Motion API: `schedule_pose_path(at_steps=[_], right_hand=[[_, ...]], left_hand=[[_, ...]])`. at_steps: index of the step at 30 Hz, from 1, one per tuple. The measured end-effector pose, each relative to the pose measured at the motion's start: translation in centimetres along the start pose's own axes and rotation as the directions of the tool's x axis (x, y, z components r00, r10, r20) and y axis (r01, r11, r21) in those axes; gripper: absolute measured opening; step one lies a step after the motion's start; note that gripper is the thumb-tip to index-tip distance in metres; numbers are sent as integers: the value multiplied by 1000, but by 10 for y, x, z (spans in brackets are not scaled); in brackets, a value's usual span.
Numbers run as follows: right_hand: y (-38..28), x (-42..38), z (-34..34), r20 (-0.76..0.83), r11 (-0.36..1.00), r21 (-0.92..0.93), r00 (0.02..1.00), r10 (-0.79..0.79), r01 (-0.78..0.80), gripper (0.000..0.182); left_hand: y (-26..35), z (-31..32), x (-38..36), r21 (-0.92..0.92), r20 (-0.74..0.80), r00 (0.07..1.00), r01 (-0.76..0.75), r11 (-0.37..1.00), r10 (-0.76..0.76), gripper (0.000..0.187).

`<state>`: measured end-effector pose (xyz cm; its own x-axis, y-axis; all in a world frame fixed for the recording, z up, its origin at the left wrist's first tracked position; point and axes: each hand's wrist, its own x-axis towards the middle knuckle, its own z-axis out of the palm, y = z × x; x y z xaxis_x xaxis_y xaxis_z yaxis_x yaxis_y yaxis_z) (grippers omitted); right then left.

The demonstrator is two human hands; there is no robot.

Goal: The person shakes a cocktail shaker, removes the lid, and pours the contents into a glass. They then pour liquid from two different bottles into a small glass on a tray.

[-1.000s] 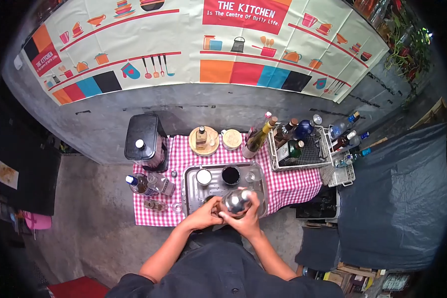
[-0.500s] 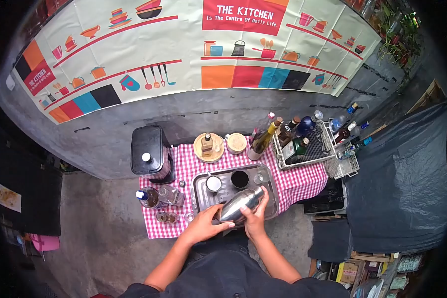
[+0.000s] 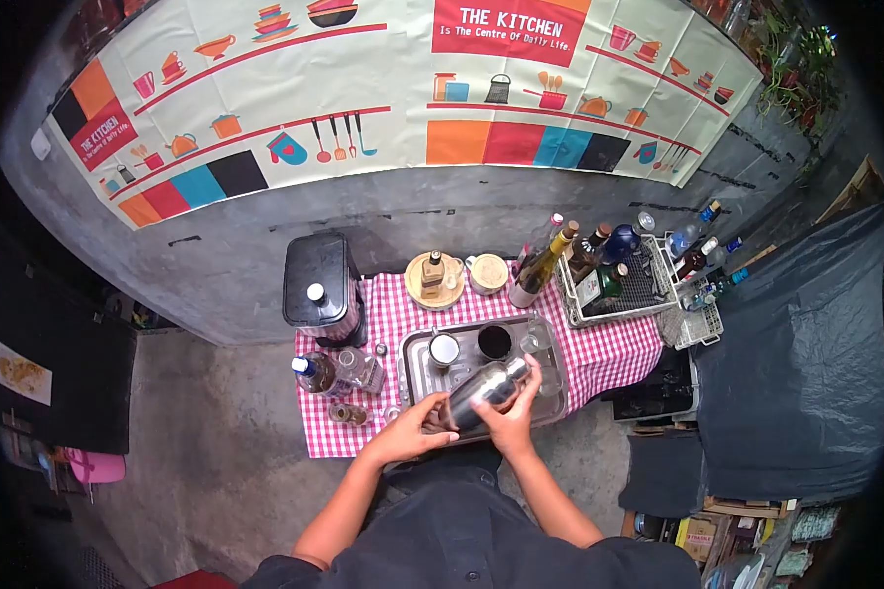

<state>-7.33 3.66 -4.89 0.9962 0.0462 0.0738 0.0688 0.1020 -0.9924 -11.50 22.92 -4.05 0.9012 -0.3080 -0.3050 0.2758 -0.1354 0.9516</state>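
A silver cocktail shaker (image 3: 485,390) is tilted over the near part of a metal tray (image 3: 418,385), its narrow top pointing up to the right. My left hand (image 3: 414,430) is closed around its wide lower end. My right hand (image 3: 509,416) grips the side close to the top. Behind the shaker, a mug with white contents (image 3: 444,348) and a cup with dark contents (image 3: 495,341) stand on the tray. At the tray's right side is a clear glass (image 3: 535,337).
A black-lidded dispenser (image 3: 319,285) stands at the table's left, with several bottles and jars (image 3: 359,369) before it. A wooden board (image 3: 435,296) bears a small bottle. Tall wine bottle (image 3: 540,270) and a wire basket (image 3: 614,316) of bottles occupy the right.
The whole view has shifted, so the table appears farther right. Both hands still hold the tilted shaker, with only a slight shift in its position over the tray.
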Motion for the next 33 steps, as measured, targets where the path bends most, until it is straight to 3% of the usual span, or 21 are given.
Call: schedule_pose_path(at_steps=[1,2,4,5,8,9,11,12,14,16,18,19,20,22,24,26,28,30,31,32,33], right_hand=[[-3,-2,1,67,999,-39,997,-24,26,105],[-1,-4,-5,170,906,-340,964,-204,252,103],[-14,4,1,416,750,-301,789,-452,588,97],[-24,8,6,503,700,-263,714,-487,663,93],[-28,8,10,582,680,-246,667,-466,690,95],[-25,8,10,588,678,-243,661,-466,693,95],[-13,9,9,445,818,-164,782,-437,551,98],[-13,4,8,354,914,-161,887,-298,371,102],[-11,9,7,152,987,140,987,56,-78,101],[-15,13,9,117,952,257,983,140,-166,92],[-1,18,4,77,754,541,915,395,-372,81],[1,18,0,120,707,562,888,444,-430,72],[4,20,-4,117,706,564,888,445,-428,72],[4,24,-13,233,561,646,834,500,-517,71],[7,29,-26,235,536,672,833,500,-511,70],[4,32,-38,70,754,512,894,442,-412,73],[-19,38,-53,70,817,429,916,395,-385,85],[-27,45,-69,148,996,48,987,62,-70,93],[-11,48,-83,186,932,-297,970,-159,209,101],[-37,50,-88,326,870,-347,915,-240,351,96],[-39,60,-95,462,803,-272,804,-376,531,94]], left_hand=[[10,2,-3,-57,26,997,68,996,-67,82],[5,6,-2,-62,27,997,69,996,-68,82],[-15,12,9,-146,-4,994,-104,984,105,75],[-23,13,12,-185,-22,981,-192,964,191,72],[-20,8,10,-101,-45,969,-246,964,242,74],[-18,6,8,-96,-41,982,-190,977,187,76],[-29,5,3,-77,-89,984,-160,984,153,78],[-26,6,1,-58,-129,985,-124,991,116,80],[-18,10,-2,-29,-210,962,-184,982,174,78],[3,10,-5,-3,-281,953,-120,993,115,69],[13,14,-2,18,-320,934,-159,987,156,63],[23,15,-1,91,-318,936,-130,987,153,62],[29,16,2,165,-315,937,-101,981,149,62],[33,22,10,166,-308,940,-102,981,150,61],[42,29,17,178,-293,947,-84,981,134,60],[48,34,26,203,-238,966,-48,978,97,64],[51,45,36,138,-168,985,-4,990,27,72],[38,57,52,35,-62,998,-10,999,12,85],[16,67,65,57,-88,992,-83,995,88,85],[19,76,74,81,-111,980,-155,985,164,86],[21,83,81,-61,-85,986,-151,987,145,82]])
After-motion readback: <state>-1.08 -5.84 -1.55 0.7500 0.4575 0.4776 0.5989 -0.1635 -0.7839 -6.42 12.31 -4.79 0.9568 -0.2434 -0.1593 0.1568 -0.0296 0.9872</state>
